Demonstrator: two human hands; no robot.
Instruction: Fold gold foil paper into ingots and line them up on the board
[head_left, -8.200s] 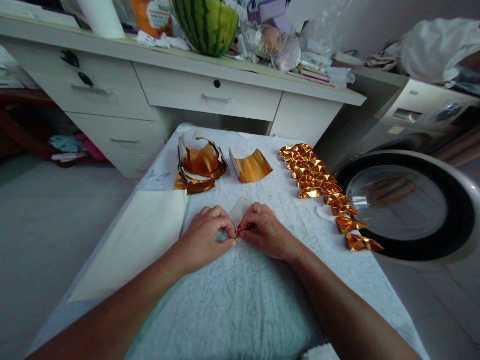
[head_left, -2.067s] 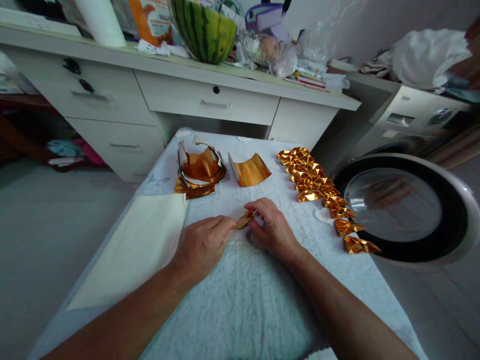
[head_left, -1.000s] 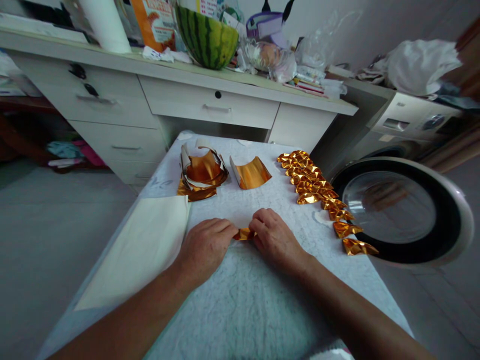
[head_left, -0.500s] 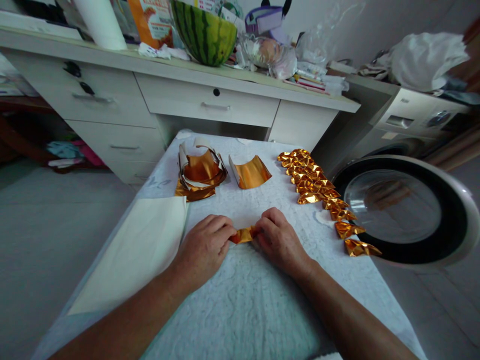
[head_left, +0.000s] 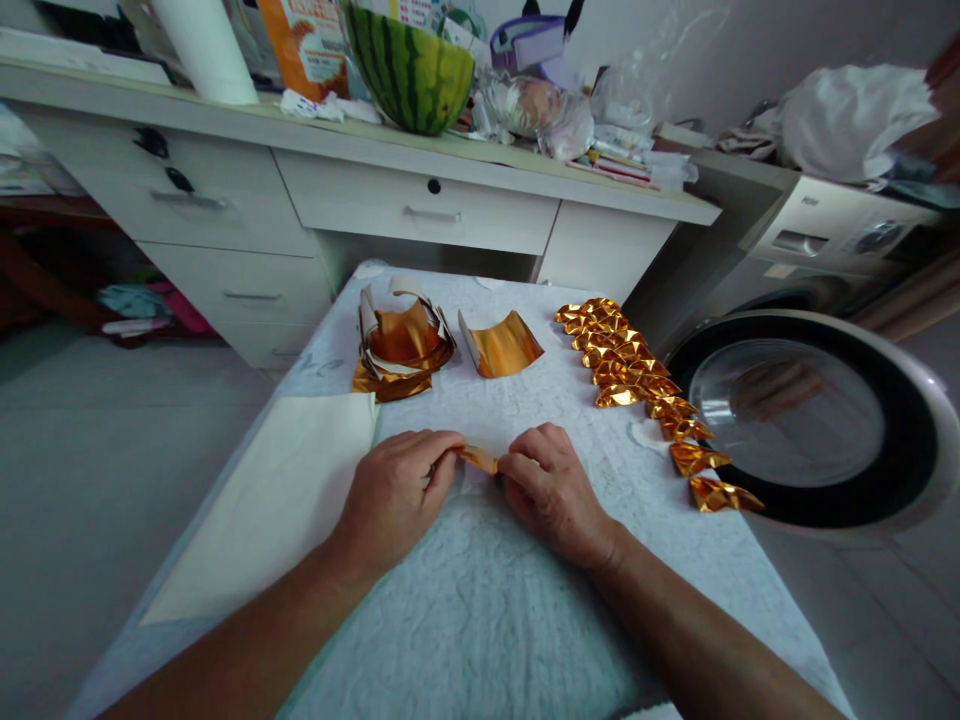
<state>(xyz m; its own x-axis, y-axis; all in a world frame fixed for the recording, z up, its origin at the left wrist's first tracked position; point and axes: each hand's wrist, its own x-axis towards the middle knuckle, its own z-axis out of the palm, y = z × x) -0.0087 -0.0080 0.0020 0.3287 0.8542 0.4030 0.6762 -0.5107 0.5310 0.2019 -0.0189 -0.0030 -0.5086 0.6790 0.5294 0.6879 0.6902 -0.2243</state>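
A narrow folded piece of gold foil paper (head_left: 478, 458) is stretched between my hands above the cloth-covered table (head_left: 480, 610). My left hand (head_left: 405, 490) pinches its left end between thumb and fingers. At the right end, my right hand (head_left: 551, 490) grips it with curled fingers. Beyond them lies a single curved gold sheet (head_left: 504, 345). To its left is a curled stack of gold paper sheets (head_left: 401, 345) with pale undersides. Folded gold foil pieces (head_left: 619, 360) lie in overlapping rows along the table's right side.
A pale paper sheet (head_left: 262, 510) covers the table's left part. The open round washing machine door (head_left: 802, 415) stands close to the right edge. Behind, a white desk (head_left: 427, 205) carries half a watermelon (head_left: 409, 70), a paper roll (head_left: 206, 50) and plastic bags.
The gold piece between my hands has turned from a wider, shiny face to a thinner strip, tilted down to the right. My left fingers have shifted their pinch; other pieces stay in place.
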